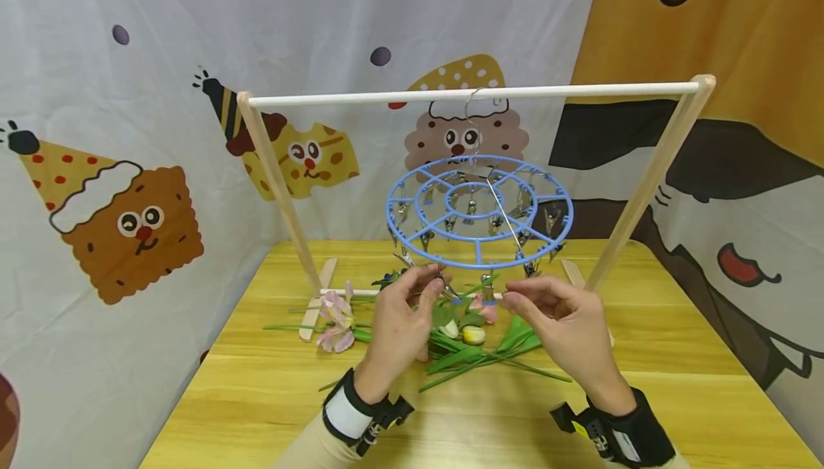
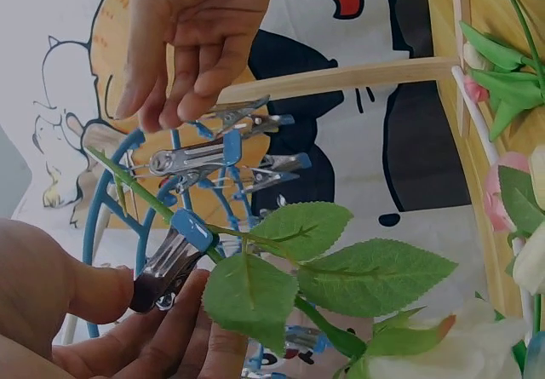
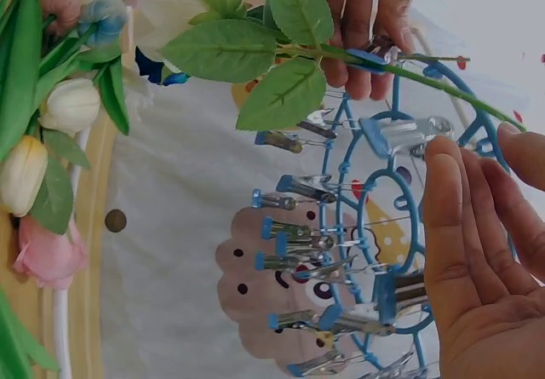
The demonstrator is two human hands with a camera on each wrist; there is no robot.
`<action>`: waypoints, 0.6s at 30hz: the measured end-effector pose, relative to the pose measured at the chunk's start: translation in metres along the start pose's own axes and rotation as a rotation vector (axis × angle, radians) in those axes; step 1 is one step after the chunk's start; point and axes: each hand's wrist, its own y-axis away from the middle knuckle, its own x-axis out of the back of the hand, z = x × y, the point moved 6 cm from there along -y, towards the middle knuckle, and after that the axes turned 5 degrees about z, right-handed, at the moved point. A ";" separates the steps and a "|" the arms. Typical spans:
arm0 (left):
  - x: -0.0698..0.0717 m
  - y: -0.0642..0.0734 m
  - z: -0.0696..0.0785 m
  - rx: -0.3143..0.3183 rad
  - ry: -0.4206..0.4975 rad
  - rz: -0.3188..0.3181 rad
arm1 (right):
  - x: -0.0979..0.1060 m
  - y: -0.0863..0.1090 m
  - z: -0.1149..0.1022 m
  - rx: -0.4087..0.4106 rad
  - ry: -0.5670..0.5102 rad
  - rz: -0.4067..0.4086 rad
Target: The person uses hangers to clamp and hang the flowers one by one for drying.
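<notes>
Yellow table (image 1: 225, 405), cartoon cloth (image 1: 309, 33) behind, left fingers (image 2: 174, 324) pinching clip (image 2: 173, 260), right fingers (image 3: 451, 226) loose, empty

Behind a wood-grain table (image 1: 225, 405), a pale cloth (image 1: 290, 26) with a cartoon biscuit (image 1: 135, 240) and cheese wedge (image 1: 325, 158).

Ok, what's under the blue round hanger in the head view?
Metal clips hang beneath the blue hanger; below them, a yellow-white tulip, a pink flower and green leaves lie on the table. The left hand hides whatever lies behind it.
</notes>
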 end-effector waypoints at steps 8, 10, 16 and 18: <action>0.004 0.000 -0.004 0.010 0.032 -0.007 | 0.007 0.012 0.016 -0.017 0.027 -0.047; 0.005 0.001 -0.006 0.013 0.042 -0.008 | 0.009 0.016 0.020 -0.008 0.031 -0.054; 0.011 0.002 -0.008 0.012 0.017 -0.008 | 0.014 0.024 0.032 -0.013 0.105 -0.080; 0.013 0.004 -0.008 0.011 -0.004 -0.005 | 0.014 0.027 0.037 -0.036 0.141 -0.104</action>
